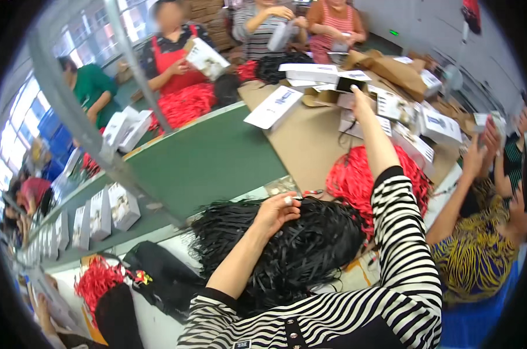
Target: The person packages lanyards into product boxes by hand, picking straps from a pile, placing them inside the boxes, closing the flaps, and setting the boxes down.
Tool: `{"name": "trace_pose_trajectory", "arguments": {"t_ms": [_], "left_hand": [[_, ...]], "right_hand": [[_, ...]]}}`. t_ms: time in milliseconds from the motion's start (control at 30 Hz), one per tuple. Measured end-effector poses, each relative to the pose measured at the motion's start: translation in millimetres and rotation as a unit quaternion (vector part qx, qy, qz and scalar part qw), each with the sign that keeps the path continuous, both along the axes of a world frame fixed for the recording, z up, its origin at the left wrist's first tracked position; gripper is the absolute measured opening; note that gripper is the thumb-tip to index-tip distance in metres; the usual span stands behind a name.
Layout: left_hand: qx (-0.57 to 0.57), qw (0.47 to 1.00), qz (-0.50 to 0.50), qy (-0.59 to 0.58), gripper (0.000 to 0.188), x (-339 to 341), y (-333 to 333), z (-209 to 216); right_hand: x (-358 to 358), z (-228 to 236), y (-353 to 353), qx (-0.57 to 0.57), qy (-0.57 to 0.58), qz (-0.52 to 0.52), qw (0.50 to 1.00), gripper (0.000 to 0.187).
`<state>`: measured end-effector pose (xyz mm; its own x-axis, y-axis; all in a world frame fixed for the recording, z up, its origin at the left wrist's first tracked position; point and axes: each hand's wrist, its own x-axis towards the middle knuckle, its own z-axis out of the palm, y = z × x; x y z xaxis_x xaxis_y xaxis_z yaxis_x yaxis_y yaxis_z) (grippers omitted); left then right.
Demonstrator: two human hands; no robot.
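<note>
The person is wearing a black-and-white striped top, sleeves ending partway up both forearms, dark placket with small round buttons running down the chest. A pale ring is showing on the left hand (277,210).

White printed boxes (109,212) line the green belt (211,163); flat white cartons (273,106) lie on the brown cardboard (301,145).

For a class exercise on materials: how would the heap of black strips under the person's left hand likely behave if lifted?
The black strips look thin and limp, so probably floppy and light. They lie tangled, so the left hand would likely drag up a clump.
</note>
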<state>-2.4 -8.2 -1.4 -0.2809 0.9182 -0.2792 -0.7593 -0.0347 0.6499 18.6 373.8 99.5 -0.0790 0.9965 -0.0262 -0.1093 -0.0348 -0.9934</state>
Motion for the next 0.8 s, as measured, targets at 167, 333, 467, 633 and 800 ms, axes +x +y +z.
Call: {"name": "trace_pose_trajectory", "arguments": {"t_ms": [167,333,467,633,800], "left_hand": [[0.045,0.998,-0.052,-0.002,0.030,16.9,21.3,9.8],[0.029,0.999,-0.030,0.008,0.029,8.5,11.2,8.5],[0.044,0.999,-0.022,0.000,0.034,5.4,18.5,2.9],[0.258,0.953,-0.025,-0.158,0.072,-8.7,6.3,29.1],[0.280,0.953,-0.025,-0.111,0.083,-10.3,-1.0,48.4]], "right_hand": [[45.1,-18.3,65.6,-0.012,0.065,-0.130,0.989,0.017],[57.9,22.0,-53.4,0.120,0.052,0.043,0.990,0.010],[111.8,70.2,-154.1,0.064,0.042,0.204,0.976,0.015],[161.7,119.1,-238.5,0.092,-0.180,0.412,0.889,0.007],[187.2,145.9,-255.2,0.118,-0.278,0.434,0.849,0.007]]}}
